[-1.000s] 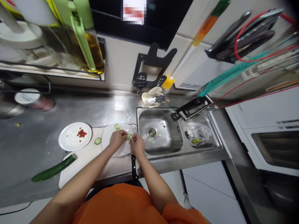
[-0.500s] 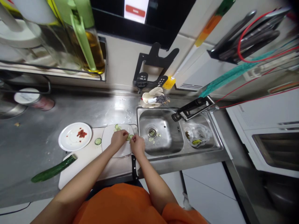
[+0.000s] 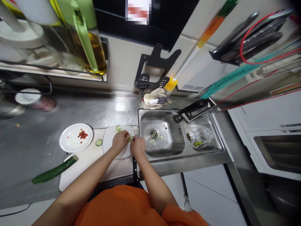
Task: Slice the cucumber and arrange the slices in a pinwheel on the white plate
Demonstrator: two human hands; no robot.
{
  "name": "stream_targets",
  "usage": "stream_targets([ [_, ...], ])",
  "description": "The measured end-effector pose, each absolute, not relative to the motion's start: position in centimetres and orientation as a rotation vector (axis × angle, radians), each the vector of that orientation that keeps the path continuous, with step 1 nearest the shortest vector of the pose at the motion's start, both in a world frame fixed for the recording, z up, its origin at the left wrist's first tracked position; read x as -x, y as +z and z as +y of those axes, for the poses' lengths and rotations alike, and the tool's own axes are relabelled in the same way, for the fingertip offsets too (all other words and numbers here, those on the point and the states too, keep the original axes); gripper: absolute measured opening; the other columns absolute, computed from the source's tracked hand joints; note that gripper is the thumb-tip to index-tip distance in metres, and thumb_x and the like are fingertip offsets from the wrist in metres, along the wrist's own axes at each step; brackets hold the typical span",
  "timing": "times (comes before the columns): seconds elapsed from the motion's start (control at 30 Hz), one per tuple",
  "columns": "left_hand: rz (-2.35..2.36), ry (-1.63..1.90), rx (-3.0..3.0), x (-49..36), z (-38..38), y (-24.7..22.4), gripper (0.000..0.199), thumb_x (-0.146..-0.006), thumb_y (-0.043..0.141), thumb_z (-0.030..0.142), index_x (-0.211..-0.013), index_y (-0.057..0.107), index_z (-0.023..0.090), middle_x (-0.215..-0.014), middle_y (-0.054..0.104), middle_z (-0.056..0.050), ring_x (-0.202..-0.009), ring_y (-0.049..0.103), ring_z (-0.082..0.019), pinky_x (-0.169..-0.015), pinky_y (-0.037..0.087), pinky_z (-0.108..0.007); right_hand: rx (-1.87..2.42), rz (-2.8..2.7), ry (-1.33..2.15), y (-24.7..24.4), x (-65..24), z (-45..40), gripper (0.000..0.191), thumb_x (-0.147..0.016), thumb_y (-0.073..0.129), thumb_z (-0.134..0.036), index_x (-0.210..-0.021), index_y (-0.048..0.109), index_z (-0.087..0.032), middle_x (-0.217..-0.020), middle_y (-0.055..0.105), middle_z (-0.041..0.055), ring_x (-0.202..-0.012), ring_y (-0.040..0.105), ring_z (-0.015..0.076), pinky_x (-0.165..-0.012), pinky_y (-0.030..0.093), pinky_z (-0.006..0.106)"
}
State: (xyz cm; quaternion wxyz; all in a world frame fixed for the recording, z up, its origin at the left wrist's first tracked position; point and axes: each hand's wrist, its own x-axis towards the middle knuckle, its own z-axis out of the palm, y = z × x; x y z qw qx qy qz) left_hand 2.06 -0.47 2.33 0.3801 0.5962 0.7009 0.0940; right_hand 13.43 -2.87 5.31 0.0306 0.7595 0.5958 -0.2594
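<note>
A square white plate [image 3: 108,139] stands on the pale cutting board [image 3: 81,163], with thin cucumber slices [image 3: 118,128] near its far edge. My left hand [image 3: 120,140] is over the plate, its fingers pinched together; whatever is in them is too small to make out. Close beside it, at the plate's right edge, my right hand [image 3: 138,146] is closed on a cucumber slice [image 3: 130,138], partly hidden by the fingers. A larger cucumber slice [image 3: 99,142] lies on the board, left of the plate. Across the board's left edge rests a cut cucumber [image 3: 55,171].
A round white plate [image 3: 68,140] with chopped red bits overlaps the board's far left. A black-handled knife [image 3: 134,169] sits at the board's right front. The sink [image 3: 164,149] holds loose slices near its drain; a plastic bag [image 3: 201,136] lies in the smaller basin.
My right hand has shifted slightly left and turned, covering more of the slices between the hands. My left hand has barely moved. The other things stay where they were.
</note>
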Motion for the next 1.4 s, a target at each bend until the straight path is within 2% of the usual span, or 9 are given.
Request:
stream_targets([
  [0.4, 1.760, 0.197, -1.539, -2.0, -0.4, 3.0, 0.018, -0.080, 0.054, 0.029, -0.086, 0.069, 0.021, -0.086, 0.073, -0.004, -0.082, 0.063, -0.018, -0.072, 0.042, -0.026, -2.282, 1.837, -0.740, 5.6, -13.2, -3.1, 0.023, -0.090, 0.045, -0.020, -0.092, 0.068, -0.019, -0.087, 0.069, 0.0106, -0.107, 0.051, 0.0270, -0.078, 0.035, 0.034],
  [0.6, 1.762, 0.345, -1.510, -0.8, -1.0, 4.2, 0.020, -0.082, 0.054, 0.032, -0.087, 0.070, 0.022, -0.090, 0.073, -0.001, -0.083, 0.064, -0.018, -0.079, 0.044, -0.026, -2.294, 1.857, -0.730, 6.0, -13.8, -3.4, 0.022, -0.090, 0.046, -0.023, -0.091, 0.069, -0.022, -0.088, 0.069, 0.0077, -0.103, 0.052, 0.0247, -0.074, 0.034, 0.031],
  [0.77, 1.990, 0.435, -1.486, 5.1, -3.3, 5.1, 0.027, -0.083, 0.052, 0.033, -0.101, 0.069, 0.024, -0.104, 0.071, -0.002, -0.085, 0.063, -0.019, -0.082, 0.045, -0.028, -2.301, 1.920, -0.722, 6.6, -14.4, -4.6, 0.022, -0.089, 0.047, -0.021, -0.089, 0.068, -0.023, -0.082, 0.068, 0.0061, -0.099, 0.052, 0.0242, -0.071, 0.033, 0.029],
  [0.87, 2.166, 0.310, -1.498, 9.0, -5.1, 4.7, 0.032, -0.085, 0.048, 0.035, -0.106, 0.068, 0.023, -0.108, 0.068, -0.007, -0.095, 0.061, -0.024, -0.084, 0.045, -0.032, -2.272, 1.962, -0.759, 6.7, -14.2, -5.4, 0.019, -0.088, 0.049, -0.021, -0.088, 0.068, -0.023, -0.081, 0.067, 0.0057, -0.099, 0.052, 0.0239, -0.070, 0.032, 0.029],
  [0.93, 2.202, 0.178, -1.501, 10.5, -6.1, 4.2, 0.035, -0.084, 0.049, 0.036, -0.110, 0.067, 0.023, -0.110, 0.065, -0.010, -0.095, 0.060, -0.025, -0.081, 0.045, -0.032, -2.239, 1.988, -0.787, 6.6, -13.8, -6.0, 0.018, -0.088, 0.051, -0.021, -0.089, 0.068, -0.023, -0.081, 0.067, 0.0055, -0.099, 0.051, 0.0234, -0.070, 0.031, 0.029],
  [1.13, 2.183, -0.022, -1.564, 10.5, -6.9, 3.7, 0.035, -0.085, 0.043, 0.033, -0.106, 0.069, 0.024, -0.101, 0.059, -0.011, -0.087, 0.058, -0.024, -0.071, 0.044, -0.031, -2.132, 2.061, -0.830, 6.6, -12.0, -7.1, 0.018, -0.085, 0.051, -0.017, -0.089, 0.069, -0.022, -0.081, 0.068, 0.0058, -0.097, 0.052, 0.0229, -0.070, 0.030, 0.029],
  [1.4, 2.147, 0.070, -1.655, 10.6, -6.6, 3.4, 0.033, -0.084, 0.044, 0.029, -0.101, 0.071, 0.023, -0.095, 0.061, -0.010, -0.089, 0.057, -0.023, -0.076, 0.043, -0.030, -2.098, 2.115, -0.821, 6.5, -11.3, -8.1, 0.017, -0.086, 0.052, -0.020, -0.089, 0.068, -0.022, -0.085, 0.069, 0.0060, -0.097, 0.052, 0.0239, -0.072, 0.031, 0.030],
])
